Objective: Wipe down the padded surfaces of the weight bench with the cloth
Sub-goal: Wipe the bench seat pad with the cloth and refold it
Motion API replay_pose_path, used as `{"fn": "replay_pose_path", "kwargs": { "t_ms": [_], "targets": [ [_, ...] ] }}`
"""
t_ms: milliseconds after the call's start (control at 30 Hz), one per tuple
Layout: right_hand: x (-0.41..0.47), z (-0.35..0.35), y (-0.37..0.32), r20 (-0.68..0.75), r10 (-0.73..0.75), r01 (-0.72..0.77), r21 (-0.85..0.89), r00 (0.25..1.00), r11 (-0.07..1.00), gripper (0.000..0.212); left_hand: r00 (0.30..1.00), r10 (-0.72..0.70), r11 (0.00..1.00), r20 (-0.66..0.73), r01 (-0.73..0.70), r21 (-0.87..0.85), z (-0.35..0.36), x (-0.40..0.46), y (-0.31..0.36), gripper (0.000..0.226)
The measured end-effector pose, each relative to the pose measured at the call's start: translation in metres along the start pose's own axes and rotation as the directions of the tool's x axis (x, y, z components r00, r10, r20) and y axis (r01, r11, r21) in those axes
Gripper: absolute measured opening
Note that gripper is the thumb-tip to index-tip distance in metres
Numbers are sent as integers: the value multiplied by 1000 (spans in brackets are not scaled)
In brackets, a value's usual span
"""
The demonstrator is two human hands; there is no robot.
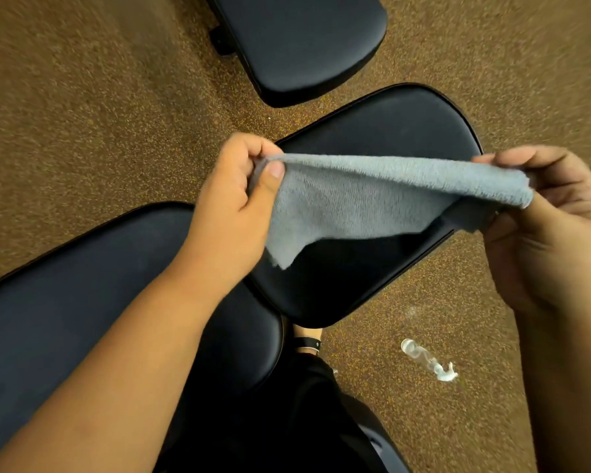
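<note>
Cloth (372, 192) stretched left-right between hands

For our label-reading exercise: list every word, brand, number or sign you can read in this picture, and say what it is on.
None can be read.
Cloth: plain grey, no tag showing.
Bench pads: plain black, no logo.
Clear bottle on the floor: blurred, no print legible.

A grey cloth (365, 199) of nubby, matt terry hung over smooth black padded vinyl (389, 131) with a dull sheen. At 5 o'clock, a clear, glossy plastic bottle (427, 360) lay on rough, speckled brown rubber flooring (82, 114).
</note>
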State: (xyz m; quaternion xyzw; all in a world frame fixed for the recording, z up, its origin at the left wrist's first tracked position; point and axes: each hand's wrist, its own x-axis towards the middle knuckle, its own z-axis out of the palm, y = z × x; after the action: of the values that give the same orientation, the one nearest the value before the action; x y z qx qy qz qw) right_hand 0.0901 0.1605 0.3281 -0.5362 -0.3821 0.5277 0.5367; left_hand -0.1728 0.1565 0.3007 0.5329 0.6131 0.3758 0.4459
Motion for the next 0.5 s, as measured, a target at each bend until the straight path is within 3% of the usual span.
{"fn": "replay_pose_path", "kwargs": {
  "t_ms": [133,233,267,333,400,433,500],
  "targets": [
    [7,-5,-6,80,-115,120,-62,990,991,21,983,177,982,-44,-173,78,-13,10,12,8],
    [-5,-19,3,177,-117,168,-313,977,935,28,978,208,968,-5,-205,144,-16,-1,-4,11],
    [-11,-24,7,213,-86,179,-464,973,867,31,981,192,966,19,-192,175,-15,-7,-14,12],
    [-19,-34,18,338,-37,289,-737,940,612,35,989,135,955,62,-147,257,-12,-20,-36,15],
    [-23,-40,30,527,-9,493,-788,850,367,27,991,76,937,113,-110,331,-10,-31,-55,15],
    [-23,-43,34,591,12,559,-769,806,311,19,989,48,932,139,-95,351,-9,-35,-61,16],
    [-23,-46,36,626,54,587,-754,778,295,19,987,11,933,159,-68,353,-9,-38,-68,17]
  ]
}}
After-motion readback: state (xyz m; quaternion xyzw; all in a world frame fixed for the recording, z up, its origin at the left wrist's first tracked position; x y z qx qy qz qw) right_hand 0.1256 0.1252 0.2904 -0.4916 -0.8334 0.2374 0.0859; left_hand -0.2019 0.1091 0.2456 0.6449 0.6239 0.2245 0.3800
